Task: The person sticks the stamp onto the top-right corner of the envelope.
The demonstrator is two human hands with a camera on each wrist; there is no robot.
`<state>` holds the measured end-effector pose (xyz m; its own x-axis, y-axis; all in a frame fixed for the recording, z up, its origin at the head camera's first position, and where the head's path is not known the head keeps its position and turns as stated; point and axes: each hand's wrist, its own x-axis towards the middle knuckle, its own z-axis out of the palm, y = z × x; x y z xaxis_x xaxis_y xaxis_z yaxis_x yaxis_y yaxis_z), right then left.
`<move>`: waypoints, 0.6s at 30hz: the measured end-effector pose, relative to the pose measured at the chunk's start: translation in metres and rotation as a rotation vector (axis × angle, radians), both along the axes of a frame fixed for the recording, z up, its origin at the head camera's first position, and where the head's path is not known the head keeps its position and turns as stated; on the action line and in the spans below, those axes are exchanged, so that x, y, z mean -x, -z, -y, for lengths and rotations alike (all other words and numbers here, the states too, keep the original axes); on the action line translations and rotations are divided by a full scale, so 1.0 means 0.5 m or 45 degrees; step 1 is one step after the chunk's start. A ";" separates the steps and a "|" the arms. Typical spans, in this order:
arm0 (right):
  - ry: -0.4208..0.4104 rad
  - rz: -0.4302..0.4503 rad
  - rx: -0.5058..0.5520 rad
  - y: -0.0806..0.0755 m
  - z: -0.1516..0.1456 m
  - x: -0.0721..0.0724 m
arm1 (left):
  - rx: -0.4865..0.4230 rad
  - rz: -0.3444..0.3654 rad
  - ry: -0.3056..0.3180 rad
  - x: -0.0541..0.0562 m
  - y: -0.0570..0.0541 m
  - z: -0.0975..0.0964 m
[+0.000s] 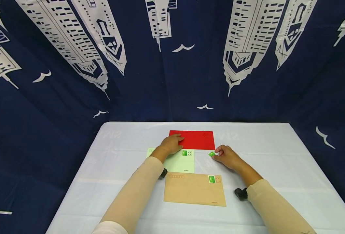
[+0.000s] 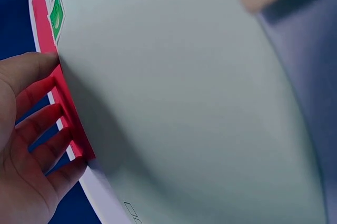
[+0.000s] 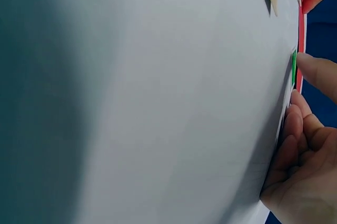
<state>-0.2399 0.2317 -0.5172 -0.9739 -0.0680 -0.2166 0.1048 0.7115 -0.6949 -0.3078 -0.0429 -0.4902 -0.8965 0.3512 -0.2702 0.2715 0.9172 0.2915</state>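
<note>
My left hand [image 1: 172,144] rests on the left part of a red envelope [image 1: 197,139], its fingers loosely spread in the left wrist view. Below that hand lies a pale green envelope [image 1: 179,164], with a green stamp [image 1: 185,153] at its top right. My right hand [image 1: 228,157] pinches a loose green stamp [image 1: 212,154] by its edge, just below the red envelope's right corner. In the right wrist view the stamp [image 3: 294,69] appears edge-on beside the thumb, its grip partly hidden. Nearer me, a brown envelope [image 1: 194,190] bears a green stamp [image 1: 212,179].
A white cloth-covered table [image 1: 117,188] lies under everything. Behind it hangs a dark blue curtain [image 1: 166,84] printed with white buildings and birds. Black wrist cameras [image 1: 241,194] sit at both sleeves, the left one near the brown envelope's corner.
</note>
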 end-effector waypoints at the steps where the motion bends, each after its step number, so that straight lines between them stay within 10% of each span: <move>1: 0.008 0.000 -0.006 0.002 0.001 0.001 | 0.001 -0.004 0.002 0.000 0.000 0.000; 18: 0.054 0.014 -0.024 0.002 0.008 0.001 | 0.010 -0.012 -0.008 -0.004 -0.004 -0.003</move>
<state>-0.2403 0.2279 -0.5183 -0.9733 -0.0227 -0.2283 0.1428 0.7189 -0.6803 -0.3061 -0.0416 -0.4880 -0.9012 0.3435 -0.2642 0.2685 0.9212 0.2817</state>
